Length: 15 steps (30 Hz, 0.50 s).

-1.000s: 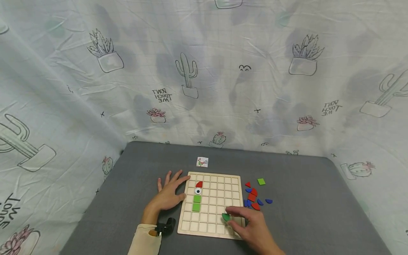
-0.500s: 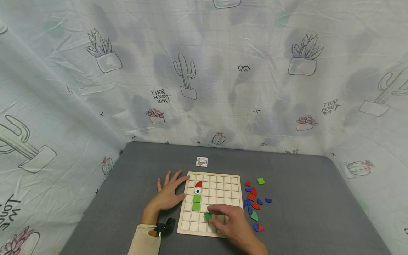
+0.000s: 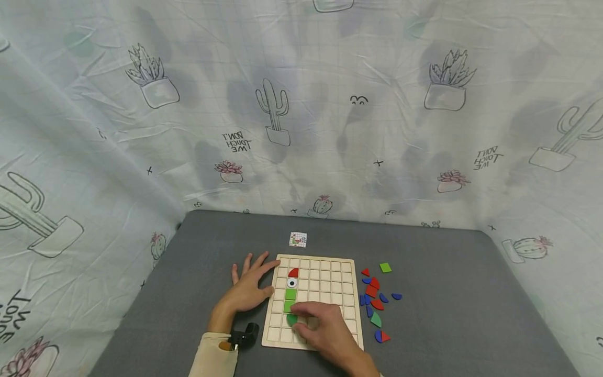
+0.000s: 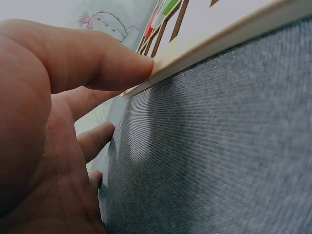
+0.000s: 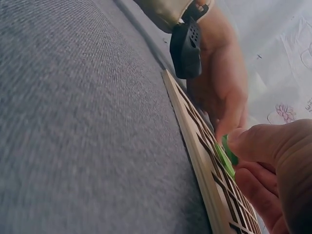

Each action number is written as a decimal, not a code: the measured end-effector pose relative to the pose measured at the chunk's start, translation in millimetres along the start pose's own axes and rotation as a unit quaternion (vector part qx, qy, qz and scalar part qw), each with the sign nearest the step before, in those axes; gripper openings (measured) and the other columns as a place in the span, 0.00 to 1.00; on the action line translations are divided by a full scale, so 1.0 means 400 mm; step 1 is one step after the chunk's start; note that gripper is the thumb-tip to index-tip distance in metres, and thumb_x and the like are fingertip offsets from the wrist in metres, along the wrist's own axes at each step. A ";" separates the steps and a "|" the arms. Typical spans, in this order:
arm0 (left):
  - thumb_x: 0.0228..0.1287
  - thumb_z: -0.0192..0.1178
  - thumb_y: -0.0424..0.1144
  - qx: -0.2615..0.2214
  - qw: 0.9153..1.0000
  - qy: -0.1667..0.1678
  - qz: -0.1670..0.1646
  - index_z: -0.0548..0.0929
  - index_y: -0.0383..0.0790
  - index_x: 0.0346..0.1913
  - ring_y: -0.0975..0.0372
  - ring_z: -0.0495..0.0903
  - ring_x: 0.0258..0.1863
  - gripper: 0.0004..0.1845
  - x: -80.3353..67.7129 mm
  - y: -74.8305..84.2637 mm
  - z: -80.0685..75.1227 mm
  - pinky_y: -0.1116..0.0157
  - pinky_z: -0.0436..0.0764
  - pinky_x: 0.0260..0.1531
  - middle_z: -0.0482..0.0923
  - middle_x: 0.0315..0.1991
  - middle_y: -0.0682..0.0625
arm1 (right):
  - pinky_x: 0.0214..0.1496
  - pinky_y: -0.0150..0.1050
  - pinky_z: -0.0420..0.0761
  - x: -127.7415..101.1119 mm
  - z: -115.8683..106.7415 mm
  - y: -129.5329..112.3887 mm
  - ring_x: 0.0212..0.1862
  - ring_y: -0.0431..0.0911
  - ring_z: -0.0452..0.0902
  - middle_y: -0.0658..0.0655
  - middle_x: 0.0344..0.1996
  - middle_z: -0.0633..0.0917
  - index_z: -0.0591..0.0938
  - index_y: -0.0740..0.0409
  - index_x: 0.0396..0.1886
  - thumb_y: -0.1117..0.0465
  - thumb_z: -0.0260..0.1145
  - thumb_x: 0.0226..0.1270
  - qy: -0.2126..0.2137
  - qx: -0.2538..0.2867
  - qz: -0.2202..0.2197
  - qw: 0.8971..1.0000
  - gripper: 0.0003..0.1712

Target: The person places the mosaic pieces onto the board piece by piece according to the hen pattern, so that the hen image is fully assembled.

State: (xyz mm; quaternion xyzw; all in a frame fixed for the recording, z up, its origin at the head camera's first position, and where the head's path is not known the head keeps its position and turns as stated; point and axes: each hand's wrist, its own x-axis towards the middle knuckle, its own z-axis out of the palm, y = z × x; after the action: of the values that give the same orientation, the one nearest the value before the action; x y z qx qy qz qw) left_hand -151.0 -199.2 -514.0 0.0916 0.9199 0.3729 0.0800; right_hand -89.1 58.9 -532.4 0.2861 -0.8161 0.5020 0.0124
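A pale wooden grid board [image 3: 336, 285] lies on the grey table. My left hand [image 3: 249, 289] has its fingers spread, thumb and index fingertip touching the board's left edge; in the left wrist view the thumb [image 4: 122, 63] presses on the rim. My right hand [image 3: 325, 330] pinches a dark green rounded tile [image 3: 292, 320] between thumb and fingers, over the cell just below the lower light green square [image 3: 289, 306]. Above that, in one column, sit another light green square [image 3: 290, 294], a white eye tile [image 3: 292, 283] and a red quarter-circle [image 3: 293, 273].
Right of the board lie loose tiles: a light green square [image 3: 385, 267], a green piece [image 3: 376, 319], several red ones [image 3: 371, 291] and several blue ones [image 3: 397, 296]. A small pattern card [image 3: 298, 239] lies beyond the board. A printed curtain [image 3: 320, 115] hangs behind the table.
My right hand has carried the dark green tile leftward across the board to the column of placed tiles, uncovering loose pieces at the right. The left hand has stayed at the board's edge.
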 end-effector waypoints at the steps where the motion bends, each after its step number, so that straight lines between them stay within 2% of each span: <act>1: 0.65 0.68 0.32 0.001 1.000 0.001 0.000 0.78 0.48 0.78 0.31 0.37 0.89 0.37 0.000 -0.001 0.001 0.24 0.24 0.76 0.57 0.88 0.37 | 0.58 0.39 0.90 0.001 0.003 0.000 0.52 0.39 0.92 0.48 0.50 0.95 0.92 0.52 0.55 0.67 0.82 0.64 0.001 0.000 -0.003 1.000 0.20; 15: 0.66 0.67 0.32 0.003 1.000 0.004 0.004 0.78 0.49 0.79 0.32 0.37 0.89 0.36 -0.001 -0.006 0.006 0.24 0.24 0.76 0.56 0.88 0.38 | 0.56 0.41 0.91 0.004 0.032 0.007 0.51 0.37 0.91 0.49 0.47 0.95 0.93 0.55 0.51 0.68 0.84 0.59 0.014 -0.046 -0.048 0.998 0.19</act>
State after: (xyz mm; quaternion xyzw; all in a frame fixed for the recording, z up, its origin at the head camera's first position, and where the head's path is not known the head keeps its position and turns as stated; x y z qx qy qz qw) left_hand -150.2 -199.4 -517.5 0.0942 0.9210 0.3705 0.0750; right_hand -88.2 48.4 -540.4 0.3165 -0.8234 0.4669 0.0612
